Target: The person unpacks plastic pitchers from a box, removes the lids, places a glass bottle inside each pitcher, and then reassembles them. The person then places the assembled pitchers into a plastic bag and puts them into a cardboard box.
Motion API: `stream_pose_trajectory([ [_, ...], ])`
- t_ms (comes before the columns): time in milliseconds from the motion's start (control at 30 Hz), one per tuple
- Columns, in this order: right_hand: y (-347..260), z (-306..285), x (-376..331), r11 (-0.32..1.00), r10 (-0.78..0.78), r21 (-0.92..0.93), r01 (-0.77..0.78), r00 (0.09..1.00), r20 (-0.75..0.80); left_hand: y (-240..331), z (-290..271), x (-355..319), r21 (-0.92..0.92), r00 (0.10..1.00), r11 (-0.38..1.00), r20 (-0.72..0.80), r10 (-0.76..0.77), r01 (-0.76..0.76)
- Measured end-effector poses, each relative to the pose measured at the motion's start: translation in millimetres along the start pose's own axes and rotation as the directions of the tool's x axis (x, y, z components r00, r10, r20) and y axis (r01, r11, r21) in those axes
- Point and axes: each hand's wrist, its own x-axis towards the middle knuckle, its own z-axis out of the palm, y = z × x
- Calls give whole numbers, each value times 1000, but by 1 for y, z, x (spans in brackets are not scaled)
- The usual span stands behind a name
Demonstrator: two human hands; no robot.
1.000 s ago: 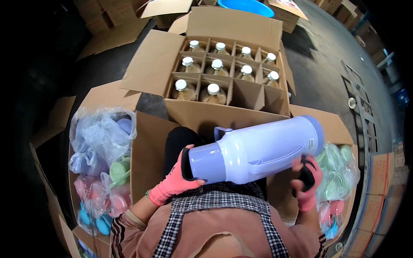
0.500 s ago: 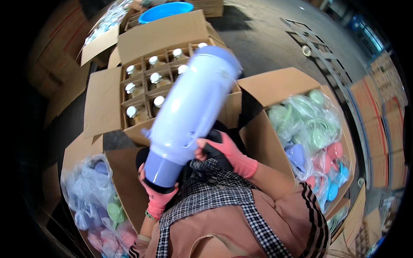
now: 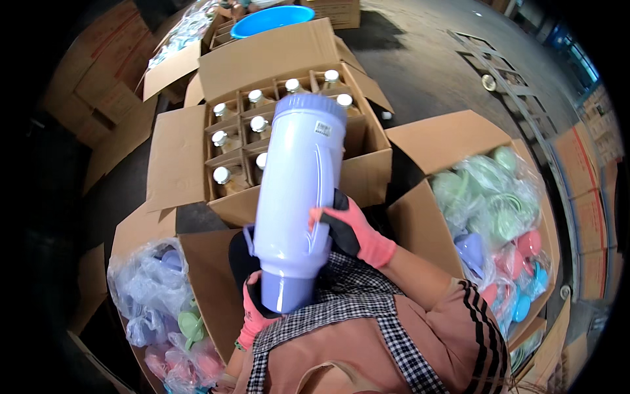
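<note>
So on the head view, my left hand [image 3: 254,303] is cupped round the darker, narrow end of a lavender flask [image 3: 293,190], and my right hand [image 3: 351,226] has its fingers curled at the side handle. Flask's right in front of the checked apron [image 3: 315,315], wide ribbed end blocking part of a divided carton [image 3: 371,172]. That one's got white-capped bottles [image 3: 230,184] standing in its cardboard compartments. Left open carton [image 3: 211,269]: clear bags with purple, green and pink plastic pieces [image 3: 190,326]. Right open carton [image 3: 420,217]: more bagged bits [image 3: 505,217], green on top, then purple, pink and blue. Blue basin [image 3: 272,21] further back, can't tell what's in it.
</note>
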Motion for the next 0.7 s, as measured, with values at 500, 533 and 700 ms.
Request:
stream_pose_trajectory([
  [500, 85, -32, -40, 631, 460, -774, -49, 827, 323, -18, 15, 50, 43, 973, 982, 135, -190, 185],
  [533, 78, -28, -38, 648, 477, -752, -117, 833, 282, -8, 22, 49, 184, 953, 954, 143, -265, 238],
  [700, 96, -32, -42, 590, 414, -807, 0, 858, 303, 60, 23, 64, 397, 649, 658, 179, -739, 640],
])
